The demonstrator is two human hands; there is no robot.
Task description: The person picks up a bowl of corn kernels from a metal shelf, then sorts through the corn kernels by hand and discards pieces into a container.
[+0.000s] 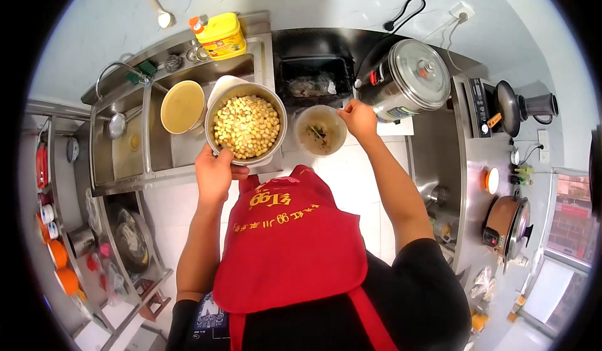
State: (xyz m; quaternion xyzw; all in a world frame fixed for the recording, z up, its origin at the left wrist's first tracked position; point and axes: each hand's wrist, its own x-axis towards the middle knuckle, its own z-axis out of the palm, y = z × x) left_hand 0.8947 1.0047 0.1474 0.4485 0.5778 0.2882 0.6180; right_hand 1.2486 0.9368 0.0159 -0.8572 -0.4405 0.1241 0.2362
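My left hand [215, 172] grips the near rim of a round metal pot [283, 116]. Pale yellow beans or kernels [246, 127] fill much of that pot, which is at the right edge of the sink. With the fingers of my right hand [360, 119] I pinch the rim of a translucent round tub [303, 143]. Inside it lie dark scraps, perhaps in some liquid. The tub is just right of the pot, in front of a black bin [316, 69]. Behind the pot a pale board or lid [219, 91] is partly hidden.
Left of the pot, a yellowish bowl [182, 106] sits in the double metal sink [147, 147], near a strainer [117, 125]. A yellow detergent jug [221, 36] stands behind. A large lidded metal barrel [417, 75] is close to my right hand. Shelves with orange bowls [58, 255] are at far left.
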